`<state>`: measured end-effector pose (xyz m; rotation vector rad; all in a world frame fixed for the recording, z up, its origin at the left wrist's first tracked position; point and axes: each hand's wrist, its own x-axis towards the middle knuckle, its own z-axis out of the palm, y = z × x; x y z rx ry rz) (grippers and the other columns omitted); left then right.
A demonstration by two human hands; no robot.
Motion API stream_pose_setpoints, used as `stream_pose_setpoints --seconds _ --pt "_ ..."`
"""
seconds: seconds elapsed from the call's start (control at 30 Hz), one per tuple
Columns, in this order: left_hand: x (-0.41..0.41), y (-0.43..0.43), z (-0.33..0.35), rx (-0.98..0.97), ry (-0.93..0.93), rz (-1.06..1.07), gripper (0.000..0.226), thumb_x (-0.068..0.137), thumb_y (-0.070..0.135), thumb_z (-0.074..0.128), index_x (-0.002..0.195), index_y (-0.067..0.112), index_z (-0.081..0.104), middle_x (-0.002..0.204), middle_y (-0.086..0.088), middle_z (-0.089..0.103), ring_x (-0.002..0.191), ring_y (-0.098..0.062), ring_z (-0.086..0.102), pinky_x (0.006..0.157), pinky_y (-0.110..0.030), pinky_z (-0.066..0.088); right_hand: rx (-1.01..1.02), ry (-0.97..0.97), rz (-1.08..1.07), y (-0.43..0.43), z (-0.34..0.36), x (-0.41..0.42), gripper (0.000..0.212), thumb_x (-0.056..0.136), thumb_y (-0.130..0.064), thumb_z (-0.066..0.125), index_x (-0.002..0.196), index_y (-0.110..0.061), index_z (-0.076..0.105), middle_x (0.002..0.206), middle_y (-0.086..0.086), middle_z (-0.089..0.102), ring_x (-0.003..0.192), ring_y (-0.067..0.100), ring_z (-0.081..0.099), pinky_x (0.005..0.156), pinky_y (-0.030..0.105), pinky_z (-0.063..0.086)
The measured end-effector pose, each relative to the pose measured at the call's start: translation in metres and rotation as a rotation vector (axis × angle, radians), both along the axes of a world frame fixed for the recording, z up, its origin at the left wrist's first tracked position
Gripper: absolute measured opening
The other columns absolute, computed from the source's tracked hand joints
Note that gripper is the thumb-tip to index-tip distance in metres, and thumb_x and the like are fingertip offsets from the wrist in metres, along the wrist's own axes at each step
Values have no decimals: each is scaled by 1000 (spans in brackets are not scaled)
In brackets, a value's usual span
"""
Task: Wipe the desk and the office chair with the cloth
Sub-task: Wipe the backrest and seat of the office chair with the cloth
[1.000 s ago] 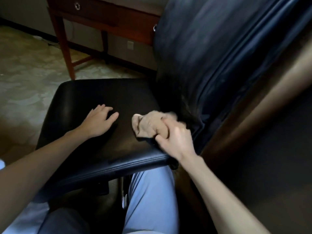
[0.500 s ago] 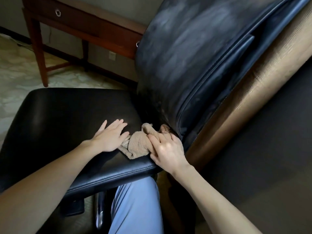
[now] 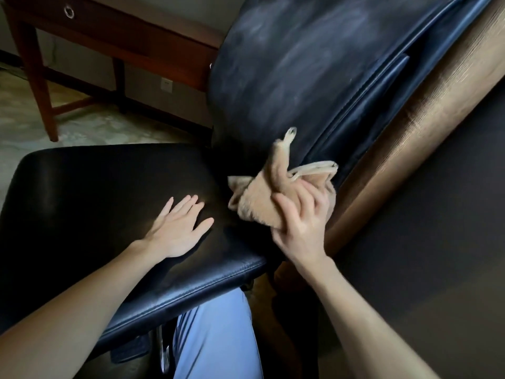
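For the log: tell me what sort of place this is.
Probably a study or hotel-room work corner: black leather office chair, wooden desk with a ring-pull drawer, wall socket low behind it.

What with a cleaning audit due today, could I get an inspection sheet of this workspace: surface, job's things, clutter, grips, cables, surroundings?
Surface: black leather seat of the office chair, glossy; the backrest shows pale, dusty-looking streaks.
Job's things: beige cloth, bunched, held at the foot of the backrest; wooden desk behind the chair.
Clutter: nothing seen.
Grips: left hand lies flat on the seat, fingers straight; right hand grips the cloth.
Cables: nothing seen.
Surroundings: pale patterned floor, wall socket under the desk, brown wall panel to the right of the chair.
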<state>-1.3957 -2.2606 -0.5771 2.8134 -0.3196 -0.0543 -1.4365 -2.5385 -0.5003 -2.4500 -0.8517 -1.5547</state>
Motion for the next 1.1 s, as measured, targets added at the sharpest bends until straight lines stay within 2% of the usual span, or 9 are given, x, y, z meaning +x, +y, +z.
stream_pose_setpoints --seconds 0.07,0.2,0.27,0.37,0.5,0.7,0.87,1.0,1.1 --pt "0 -1 0 8 7 9 72 106 63 17 165 22 20 174 2 6 159 -8 -4 129 -39 -9 73 119 -24 8 -25 -3 47 71 -22 69 117 -12 64 130 14 56 122 38 48 119 46 23" --pt "0 -7 2 23 6 31 73 106 62 18 166 19 17 175 0 4 160 -10 -5 129 -41 -9 266 477 -7 8 -65 -23 45 70 -13 75 114 -11 67 117 4 65 111 28 57 99 47 46" --pt "0 -9 2 31 9 34 74 106 63 18 166 18 16 175 0 3 160 -11 -5 129 -42 -9 325 529 -2 6 -69 -29 43 71 -8 76 114 -8 68 115 2 65 110 25 57 94 47 49" --pt "1 -8 -1 44 8 33 76 106 64 18 166 17 16 175 -1 3 160 -12 -6 129 -43 -8 365 395 36 12 -46 -25 45 70 -3 75 115 -4 67 115 9 64 108 30 56 93 46 46" --pt "2 -6 -2 43 -16 25 76 105 65 19 165 19 17 175 -1 5 160 -12 -5 129 -43 -8 322 55 100 26 14 -2 48 74 -14 68 122 -12 61 119 21 63 116 38 54 102 53 42" --pt "-3 -3 -1 43 -37 7 75 105 65 21 166 20 18 175 0 6 160 -11 -3 129 -40 -9 -11 -78 -163 31 22 29 40 75 -24 67 115 -21 70 126 5 62 118 30 55 97 53 37" --pt "-7 -2 1 55 -48 18 74 106 64 23 165 21 18 175 1 6 160 -11 -2 128 -44 -10 -116 319 -102 8 -54 -1 45 65 -26 80 109 -15 74 109 4 69 98 32 63 82 45 37" --pt "-7 -2 2 72 -33 6 71 107 59 23 166 19 15 175 0 2 160 -11 -5 128 -45 -9 -96 407 28 16 -55 -6 43 75 -24 70 117 -14 69 112 5 64 104 30 59 95 46 42" --pt "-7 1 1 92 -32 -19 69 108 53 24 166 17 12 175 -1 0 160 -12 -6 128 -43 -9 25 600 50 47 -50 1 47 78 -23 66 125 -16 63 118 5 62 110 29 57 100 45 45"
